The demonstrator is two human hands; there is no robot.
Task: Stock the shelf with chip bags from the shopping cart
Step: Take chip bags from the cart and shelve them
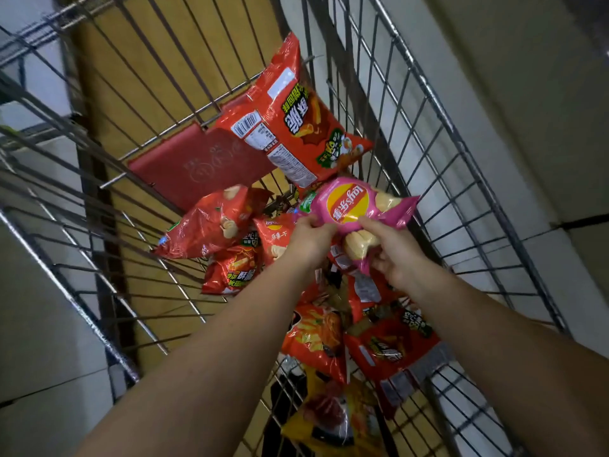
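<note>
A pink Lay's chip bag (356, 206) is held above the pile inside the wire shopping cart (461, 179). My left hand (311, 237) pinches the bag's left edge. My right hand (400, 255) grips its lower right part, thumb on the front. Beneath lie several red and orange chip bags, among them a large red one (283, 127) leaning against the cart's far end, a shiny red bag (207, 225) at the left and another red bag (395, 347) near me. No shelf is in view.
A red fold-down seat flap (197, 166) lies against the cart's far end. Wire sides rise at left and right of my arms. A yellow bag (333, 420) sits lowest in the pile. Pale tiled floor (494, 77) and a tan surface show through the wires.
</note>
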